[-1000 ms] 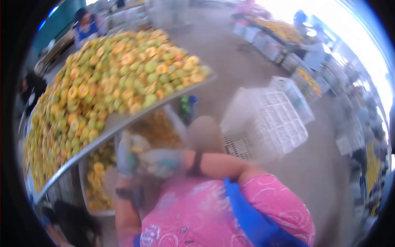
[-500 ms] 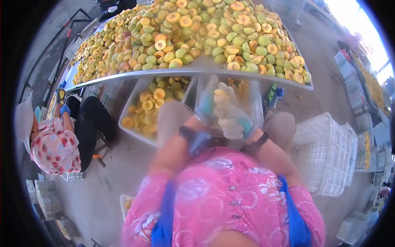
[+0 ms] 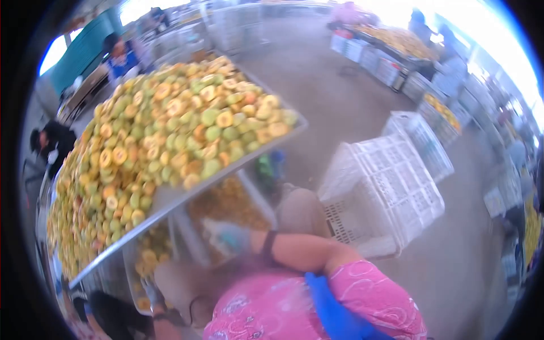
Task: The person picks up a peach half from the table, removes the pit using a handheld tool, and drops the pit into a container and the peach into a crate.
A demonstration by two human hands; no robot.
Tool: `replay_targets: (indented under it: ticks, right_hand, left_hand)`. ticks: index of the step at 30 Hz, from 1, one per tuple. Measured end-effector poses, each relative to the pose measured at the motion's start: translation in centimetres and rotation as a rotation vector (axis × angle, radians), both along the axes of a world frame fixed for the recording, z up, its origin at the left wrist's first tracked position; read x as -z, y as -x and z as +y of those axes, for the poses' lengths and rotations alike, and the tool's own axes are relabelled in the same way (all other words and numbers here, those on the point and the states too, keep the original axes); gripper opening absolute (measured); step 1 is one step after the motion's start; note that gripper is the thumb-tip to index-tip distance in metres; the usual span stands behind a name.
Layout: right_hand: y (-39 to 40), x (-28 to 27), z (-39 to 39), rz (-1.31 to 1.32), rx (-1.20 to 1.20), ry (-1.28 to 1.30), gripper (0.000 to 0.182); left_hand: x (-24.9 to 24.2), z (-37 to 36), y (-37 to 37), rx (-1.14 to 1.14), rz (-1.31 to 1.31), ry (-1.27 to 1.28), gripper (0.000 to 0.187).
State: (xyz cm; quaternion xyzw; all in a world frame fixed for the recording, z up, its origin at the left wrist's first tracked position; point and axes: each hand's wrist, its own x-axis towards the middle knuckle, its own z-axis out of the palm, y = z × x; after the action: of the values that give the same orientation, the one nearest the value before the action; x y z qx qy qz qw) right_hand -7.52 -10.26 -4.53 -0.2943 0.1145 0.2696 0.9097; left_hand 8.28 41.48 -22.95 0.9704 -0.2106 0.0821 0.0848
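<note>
My right hand (image 3: 228, 237), in a pale glove with a teal back, is over a white crate (image 3: 258, 195) of small orange-brown pieces too blurred to name. Motion smears its fingers, and I cannot make out anything in them. Low on the left, my left hand (image 3: 152, 292) is by another crate (image 3: 131, 277) that holds apricot halves (image 3: 148, 258). Its fingers are also blurred. Above both crates, a metal-edged table (image 3: 170, 199) bears a big heap of green and yellow apricots (image 3: 164, 136), many of them cut in half.
Stacked white plastic crates (image 3: 391, 190) stand on the floor to my right, near my knee (image 3: 306, 209). A blue and green object (image 3: 272, 164) is by the table's corner. Other people (image 3: 54, 141) are beyond the table. Farther off is another loaded table (image 3: 396, 42).
The view has swung to the right and up. My hands, close together before over the crate, are now apart, the left one by the crate of apricot halves.
</note>
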Motion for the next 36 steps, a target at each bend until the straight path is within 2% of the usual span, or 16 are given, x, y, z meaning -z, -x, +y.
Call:
replay_targets:
  ticks: [1, 2, 4, 6, 8, 13, 16, 19, 20, 21, 22, 23, 25, 27, 28, 36]
  right_hand:
    - [0.1, -0.3, 0.5, -0.029, -0.002, 0.095, 0.026]
    - [0.0, -0.4, 0.9, -0.052, -0.017, 0.192, 0.027]
    - [-0.2, 0.0, 1.3, -0.023, -0.024, 0.127, 0.048]
    - [0.1, 0.1, 1.0, -0.021, 0.007, 0.139, 0.047]
    - [0.2, 0.0, 0.6, -0.001, -0.016, 0.141, 0.045]
    - [0.7, -2.3, 0.6, -0.062, 0.052, 0.211, 0.043]
    - [-0.9, 0.9, 2.3, -0.154, 0.107, 0.287, 0.042]
    - [-1.3, 2.2, 2.4, -0.197, 0.117, 0.39, 0.042]
    - [-0.7, 1.5, 1.9, -0.184, 0.098, 0.37, 0.042]
    - [-0.6, 2.5, 1.6, -0.232, 0.104, 0.252, 0.041]
    - [0.2, 0.6, 0.9, -0.253, 0.051, 0.411, 0.038]
    - [-0.3, 3.1, 1.6, -0.308, 0.069, 0.362, 0.034]
    - [1.4, -3.4, 0.4, -0.095, 0.094, 0.252, 0.029]
    - [1.5, -3.5, 0.3, -0.116, 0.078, 0.287, 0.029]
    - [1.7, -4.3, 0.3, -0.124, 0.078, 0.326, 0.03]
    - [1.6, -6.4, 0.5, -0.157, 0.045, 0.213, 0.038]
  left_hand:
    - [-2.4, -2.2, 2.2, -0.044, 0.136, 0.006, 0.052]
    - [-1.5, -0.6, 1.7, -0.105, 0.142, -0.307, 0.069]
    - [-3.4, -2.3, 0.9, -0.461, 0.3, -0.117, 0.07]
    - [-14.6, -11.3, 3.3, -0.597, 0.251, -0.04, 0.059]
    - [-15.5, -10.6, -0.7, -0.411, 0.013, 0.315, 0.056]
    - [-26.8, -26.1, -2.9, 0.117, -0.15, 0.331, 0.044]
    - [-27.5, -32.8, -5.2, 0.319, -0.099, 0.24, 0.046]
    - [-23.5, -35.9, -9.8, 0.393, -0.168, 0.208, 0.046]
    - [-24.3, -37.6, -9.2, 0.269, -0.095, 0.11, 0.053]
    - [-24.5, -38.4, -9.0, 0.327, -0.137, 0.024, 0.053]
    - [-24.3, -39.4, -9.1, 0.173, -0.022, 0.185, 0.053]
    - [-24.1, -40.0, -8.7, 0.087, -0.046, 0.197, 0.054]
    - [-23.5, -40.2, -8.7, 0.045, -0.14, 0.166, 0.057]
    - [-22.5, -40.2, -9.2, 0.113, -0.23, 0.135, 0.05]
    - [-24.2, -41.0, -8.3, 0.06, -0.106, 0.154, 0.048]
    - [-22.3, -43.2, -8.9, -0.056, -0.069, 0.344, 0.055]
